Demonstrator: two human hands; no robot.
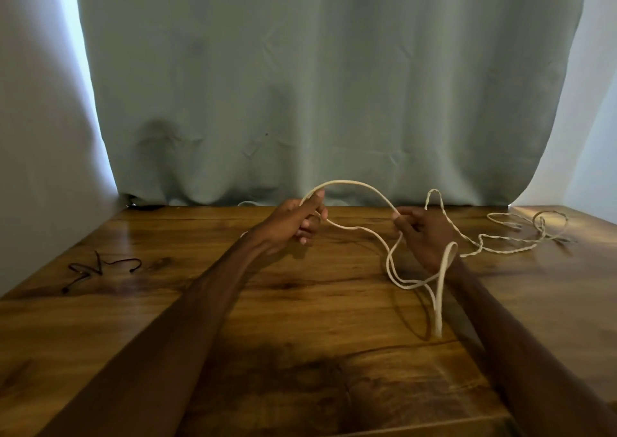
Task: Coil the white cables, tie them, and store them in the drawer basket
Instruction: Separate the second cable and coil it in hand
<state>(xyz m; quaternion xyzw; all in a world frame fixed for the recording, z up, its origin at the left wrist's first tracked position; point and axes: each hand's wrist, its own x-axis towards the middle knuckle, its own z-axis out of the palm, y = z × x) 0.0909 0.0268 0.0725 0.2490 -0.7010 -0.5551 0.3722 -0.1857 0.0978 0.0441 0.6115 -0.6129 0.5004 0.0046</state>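
Two hands (290,223) (424,233), two white cables (344,181) (434,190), one table (300,303)

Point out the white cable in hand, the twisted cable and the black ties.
white cable (347,181): head view, top of the raised arch.
twisted cable (500,251): head view, its braided stretch.
black ties (96,268): head view, middle of the bunch.

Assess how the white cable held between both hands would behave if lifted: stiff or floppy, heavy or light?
Probably floppy with slight springiness: the white cable arches smoothly between the left hand and right hand, yet its loops droop below them. Likely light, since the arch holds its shape unsupported. The loose loops may tangle when lifted.
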